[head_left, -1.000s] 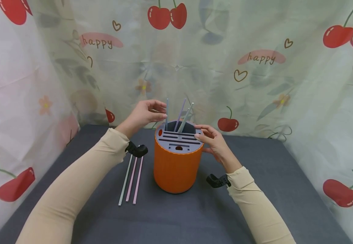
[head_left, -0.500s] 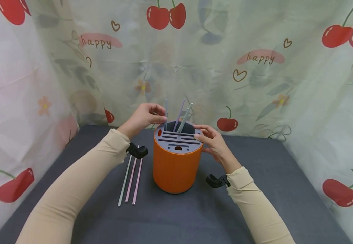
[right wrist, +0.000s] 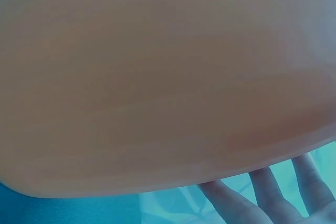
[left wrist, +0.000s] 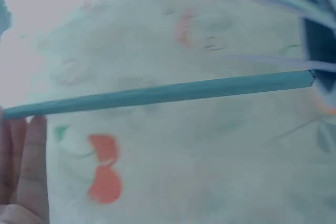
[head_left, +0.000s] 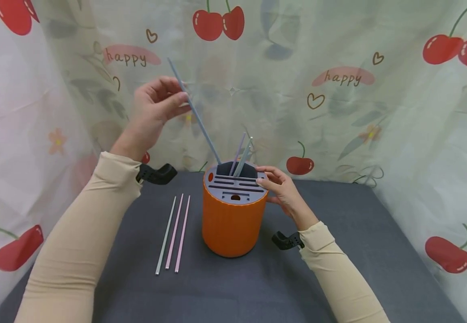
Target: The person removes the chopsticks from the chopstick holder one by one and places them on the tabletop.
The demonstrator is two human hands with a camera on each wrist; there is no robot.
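My left hand [head_left: 158, 105] is raised left of the holder and pinches a slim blue chopstick [head_left: 197, 114], which slants down to the right. Its lower end overlaps the back left of the dark opening in the head view. In the left wrist view the blue chopstick [left wrist: 157, 94] spans from the fingertips to the opening's edge. My right hand [head_left: 283, 190] grips the upper right rim of an orange knife and utensil holder [head_left: 233, 229] with a grey slotted top, thumb on top. A purple chopstick [head_left: 238, 150] and pale green chopsticks [head_left: 244, 157] stand tilted in the opening.
A pale green chopstick [head_left: 166, 235] and two pink chopsticks [head_left: 183, 233] lie side by side on the dark grey tabletop [head_left: 225, 291], left of the holder. A cherry-print curtain [head_left: 233, 103] hangs behind and at both sides.
My left hand has risen up and to the left, drawing the blue chopstick up from the holder's opening and tilting it. My right hand has stayed on the rim.
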